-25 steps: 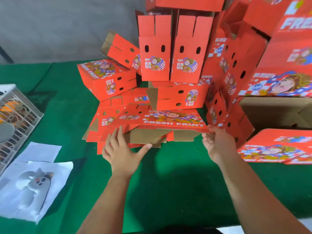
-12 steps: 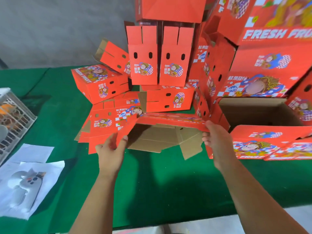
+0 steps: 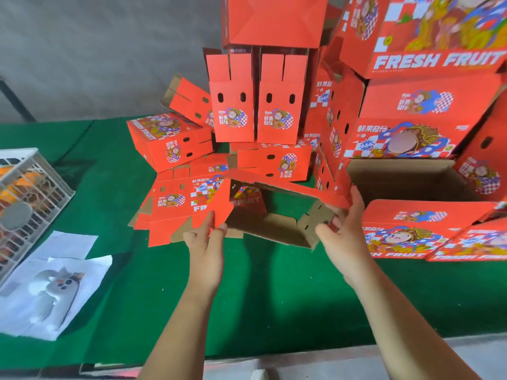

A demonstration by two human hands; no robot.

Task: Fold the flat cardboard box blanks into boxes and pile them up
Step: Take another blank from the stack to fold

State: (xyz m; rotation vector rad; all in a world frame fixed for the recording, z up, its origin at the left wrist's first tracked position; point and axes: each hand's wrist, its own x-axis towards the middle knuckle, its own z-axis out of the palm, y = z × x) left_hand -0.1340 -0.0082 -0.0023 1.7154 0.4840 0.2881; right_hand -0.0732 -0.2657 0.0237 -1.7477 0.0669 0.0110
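Both hands grip one box blank [image 3: 277,207]: left hand [image 3: 207,242] pinches its left flap, right hand [image 3: 343,229] clasps the right edge, pulling it open into a tube above the counter [image 3: 274,292].

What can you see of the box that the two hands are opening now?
The box is corrugated cardboard, red with print outside and plain brown inside. It is half opened into a slanted tube, open toward the camera, so the green table shows through it. Brown flaps with small holes hang at its near right end. It sits in front of the pile of folded boxes, partly over the flat blanks. The left hand pinches its red left wall; the right hand grips its right corner.
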